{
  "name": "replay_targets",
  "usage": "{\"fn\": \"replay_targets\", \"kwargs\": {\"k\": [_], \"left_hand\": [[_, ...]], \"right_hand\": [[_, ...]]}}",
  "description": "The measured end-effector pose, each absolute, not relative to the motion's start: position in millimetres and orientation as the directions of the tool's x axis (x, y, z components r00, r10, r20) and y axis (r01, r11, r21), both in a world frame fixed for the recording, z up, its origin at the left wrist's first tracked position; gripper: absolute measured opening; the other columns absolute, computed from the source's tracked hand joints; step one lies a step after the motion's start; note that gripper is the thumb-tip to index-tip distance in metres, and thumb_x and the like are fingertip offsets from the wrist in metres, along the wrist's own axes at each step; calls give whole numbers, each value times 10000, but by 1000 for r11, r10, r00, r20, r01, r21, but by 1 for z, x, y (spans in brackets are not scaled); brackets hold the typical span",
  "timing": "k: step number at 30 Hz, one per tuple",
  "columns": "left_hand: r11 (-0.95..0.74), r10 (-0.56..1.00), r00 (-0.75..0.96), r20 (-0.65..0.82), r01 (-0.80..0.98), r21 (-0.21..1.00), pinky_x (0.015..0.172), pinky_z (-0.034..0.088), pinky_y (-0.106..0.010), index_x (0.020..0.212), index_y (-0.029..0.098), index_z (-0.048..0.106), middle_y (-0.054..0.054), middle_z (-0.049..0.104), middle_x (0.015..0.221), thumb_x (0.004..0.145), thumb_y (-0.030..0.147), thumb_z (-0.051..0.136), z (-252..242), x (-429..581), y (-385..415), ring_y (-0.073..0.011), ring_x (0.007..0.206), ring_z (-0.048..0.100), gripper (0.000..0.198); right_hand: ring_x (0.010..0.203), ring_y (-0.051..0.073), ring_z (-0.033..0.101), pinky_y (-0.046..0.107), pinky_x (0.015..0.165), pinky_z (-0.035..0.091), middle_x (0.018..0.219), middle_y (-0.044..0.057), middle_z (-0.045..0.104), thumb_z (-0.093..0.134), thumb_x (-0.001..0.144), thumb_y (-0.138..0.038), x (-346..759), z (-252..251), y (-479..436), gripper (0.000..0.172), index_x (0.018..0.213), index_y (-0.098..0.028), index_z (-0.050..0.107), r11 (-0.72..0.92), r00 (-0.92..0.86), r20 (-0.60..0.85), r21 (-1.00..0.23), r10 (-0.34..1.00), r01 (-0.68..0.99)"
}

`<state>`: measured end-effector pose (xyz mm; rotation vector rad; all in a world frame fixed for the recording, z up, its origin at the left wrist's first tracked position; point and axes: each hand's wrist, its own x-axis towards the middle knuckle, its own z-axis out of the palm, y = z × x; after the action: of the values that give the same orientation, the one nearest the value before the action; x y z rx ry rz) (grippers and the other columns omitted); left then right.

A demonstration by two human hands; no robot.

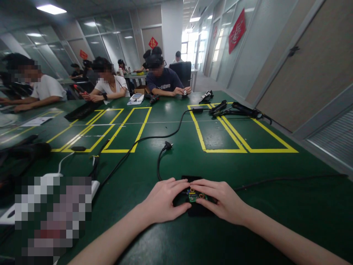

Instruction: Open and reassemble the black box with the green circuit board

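Note:
A small green circuit board (193, 198) with copper-coloured coils sits over a black case piece (200, 210) on the table, right in front of me. From the left, my left hand (164, 200) curves about the board, its fingertips at the far edge and its thumb at the near edge. On the opposite side my right hand (224, 202) grips the board's right end between thumb and fingers. Both hands partly cover the board and the case. A black cord with a plug (167, 146) curves up behind my left hand, and another black cable (275, 180) runs right from behind my right hand.
Yellow tape rectangles (226, 151) mark the green table (171, 243). A long black cord (154, 137) crosses it. Black gear (242, 109) lies at the back right, and a power drill (153, 98) at the far edge. A white power strip (95, 187) is at left. Several co-workers sit opposite.

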<state>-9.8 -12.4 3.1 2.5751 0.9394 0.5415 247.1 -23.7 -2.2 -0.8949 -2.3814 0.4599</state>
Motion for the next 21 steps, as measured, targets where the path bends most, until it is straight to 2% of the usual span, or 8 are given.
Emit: {"fn": "replay_targets", "kwargs": {"k": [3, 6, 11, 14, 17, 21], "left_hand": [[-713, 681, 699, 218, 565, 415, 1136, 526, -505, 1489, 231, 530, -140, 628, 1497, 932, 420, 727, -1, -9, -13, -303, 1322, 655, 620], [-715, 684, 693, 229, 571, 404, 1111, 550, -507, 1544, 219, 473, -151, 604, 1518, 928, 452, 730, -3, -8, -13, -316, 1319, 655, 707], [-727, 677, 678, 285, 557, 401, 1083, 575, -487, 1534, 185, 477, -142, 626, 1492, 951, 431, 714, -1, -9, -11, -302, 1284, 676, 675], [-733, 678, 661, 323, 572, 368, 1055, 590, -484, 1484, 201, 541, -126, 660, 1451, 994, 383, 669, -1, -11, -7, -292, 1250, 695, 538], [-745, 667, 635, 391, 573, 342, 970, 625, -424, 1355, 224, 656, -103, 719, 1350, 1047, 324, 593, -4, -13, -1, -258, 1149, 739, 330], [-749, 661, 614, 432, 566, 343, 886, 636, -362, 1206, 200, 723, -89, 765, 1181, 1029, 300, 625, -7, -13, 3, -233, 1018, 764, 226]], "right_hand": [[1136, 244, 752, 353, 953, 630, 1300, 109, 754, 606, 1013, -245, 247, -6, -23, 324, 1313, -234, 726, 725, -605, 402, -433, 687, 536], [1142, 282, 740, 439, 990, 618, 1285, 128, 753, 667, 971, -279, 249, -12, -20, 319, 1277, -219, 731, 720, -564, 448, -393, 693, 573], [1175, 302, 712, 518, 1053, 565, 1335, 135, 721, 700, 944, -330, 255, -21, -14, 418, 1350, -234, 671, 670, -514, 434, -399, 740, 626], [1207, 310, 687, 526, 1074, 537, 1367, 138, 698, 732, 900, -333, 259, -22, -14, 532, 1416, -254, 626, 667, -522, 418, -413, 744, 620], [1252, 342, 637, 549, 1059, 524, 1402, 148, 671, 772, 830, -325, 260, -17, -15, 669, 1469, -263, 582, 684, -539, 425, -394, 728, 613], [1331, 365, 574, 577, 1094, 472, 1462, 156, 631, 782, 797, -319, 257, -10, -17, 763, 1515, -253, 535, 715, -592, 403, -340, 698, 611]]}}
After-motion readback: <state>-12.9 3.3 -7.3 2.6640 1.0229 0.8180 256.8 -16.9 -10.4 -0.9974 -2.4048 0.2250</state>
